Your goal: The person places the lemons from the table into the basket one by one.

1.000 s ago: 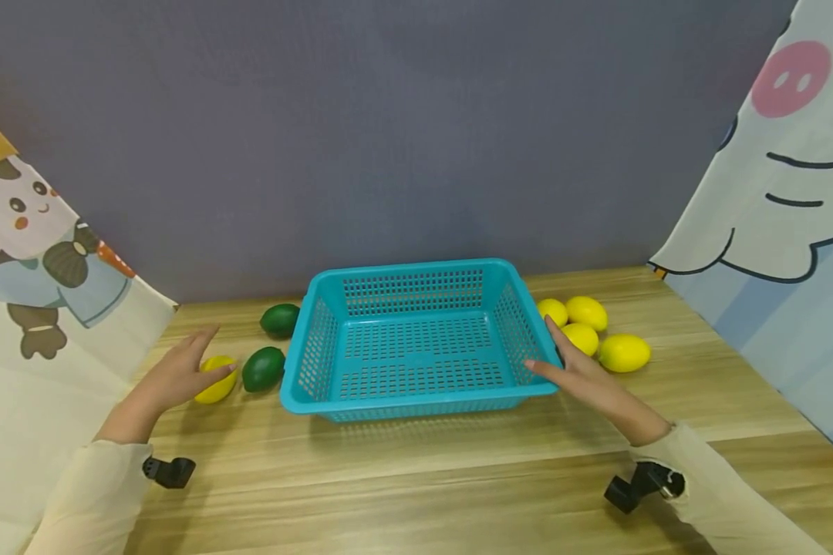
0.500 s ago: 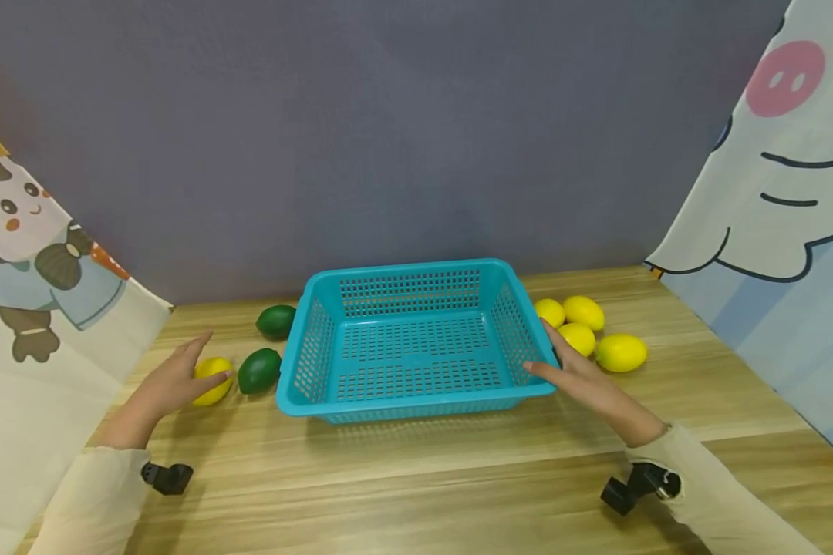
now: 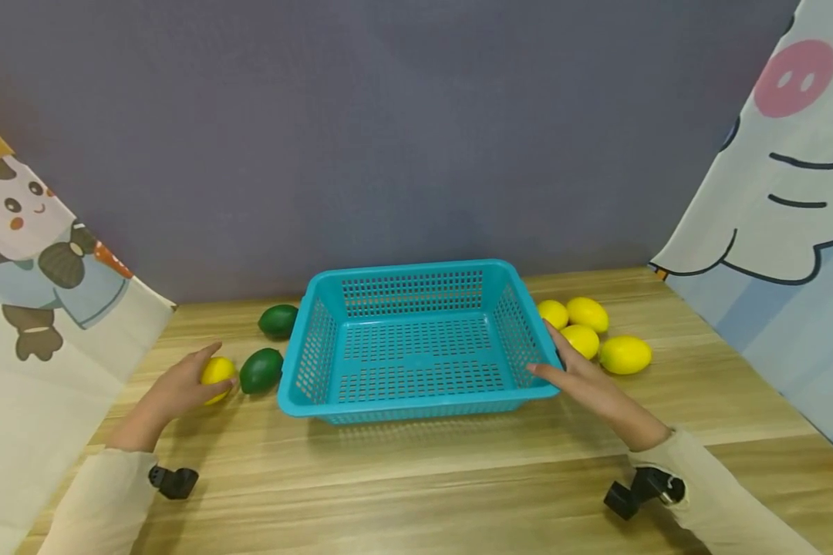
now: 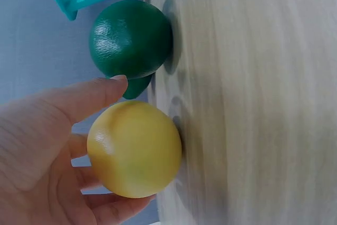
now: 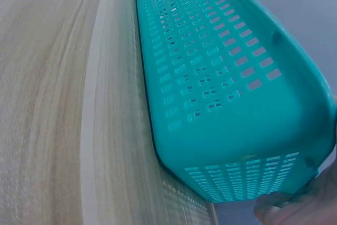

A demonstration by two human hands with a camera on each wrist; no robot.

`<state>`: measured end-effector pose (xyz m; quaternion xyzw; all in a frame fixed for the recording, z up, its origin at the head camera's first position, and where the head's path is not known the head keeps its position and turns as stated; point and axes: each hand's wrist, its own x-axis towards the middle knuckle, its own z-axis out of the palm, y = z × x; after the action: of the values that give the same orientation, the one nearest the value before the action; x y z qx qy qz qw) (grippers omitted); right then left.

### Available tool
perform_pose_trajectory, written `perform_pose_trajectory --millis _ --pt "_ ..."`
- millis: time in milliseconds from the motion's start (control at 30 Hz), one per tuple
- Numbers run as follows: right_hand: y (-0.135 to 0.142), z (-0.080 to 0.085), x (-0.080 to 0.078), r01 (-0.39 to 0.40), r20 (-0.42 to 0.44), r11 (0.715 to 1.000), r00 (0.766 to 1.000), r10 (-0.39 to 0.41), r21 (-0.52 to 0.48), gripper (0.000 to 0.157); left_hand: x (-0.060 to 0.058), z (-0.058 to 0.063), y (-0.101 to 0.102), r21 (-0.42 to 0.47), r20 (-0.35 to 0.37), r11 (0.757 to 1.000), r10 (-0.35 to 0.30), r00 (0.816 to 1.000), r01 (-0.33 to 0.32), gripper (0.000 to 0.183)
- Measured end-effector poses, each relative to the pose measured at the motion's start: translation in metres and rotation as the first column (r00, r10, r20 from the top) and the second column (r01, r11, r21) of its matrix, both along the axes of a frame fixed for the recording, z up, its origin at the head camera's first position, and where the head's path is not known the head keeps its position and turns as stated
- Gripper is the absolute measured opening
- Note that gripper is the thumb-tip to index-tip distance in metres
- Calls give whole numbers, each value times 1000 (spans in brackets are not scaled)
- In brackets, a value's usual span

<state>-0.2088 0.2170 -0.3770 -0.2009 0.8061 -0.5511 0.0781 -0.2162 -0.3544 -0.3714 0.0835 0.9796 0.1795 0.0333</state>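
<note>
My left hand [image 3: 185, 387] reaches round a yellow lemon [image 4: 134, 149] on the table at the left. In the left wrist view the thumb is stretched out with a gap to the peel, and the other fingers pass behind and below the lemon. Just beyond the thumb sits a dark green oval fruit [image 4: 130, 39], with a second green fruit [image 3: 278, 321] farther back. At the near right corner of the turquoise basket [image 3: 419, 408], my right hand [image 3: 583, 378] grips the rim, thumb on top and fingers at the outside. Nothing lies in the basket.
Several lemons [image 3: 625, 354] lie to the right of the basket, close to the right hand. A grey wall [image 3: 416, 139] rises behind the wooden table [image 3: 389, 493], and printed cloths [image 3: 798, 200] flank both sides.
My left hand has moved slightly nearer and lower round the lemon, its thumb now overlapping the lemon's front. The right hand keeps its grip on the basket, which stays in place.
</note>
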Motion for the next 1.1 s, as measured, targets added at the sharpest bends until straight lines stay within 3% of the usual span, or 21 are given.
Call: perform_pose_trajectory --millis 767,1100 --pt "-2 -2 0 19 -10 1000 1000 -19 -4 74 -1 -5 -2 -42 -23 999 17 1000 -18 72" --pt "0 -5 1 31 10 999 999 -31 -17 71 0 -3 0 -21 -23 1000 11 1000 -11 71"
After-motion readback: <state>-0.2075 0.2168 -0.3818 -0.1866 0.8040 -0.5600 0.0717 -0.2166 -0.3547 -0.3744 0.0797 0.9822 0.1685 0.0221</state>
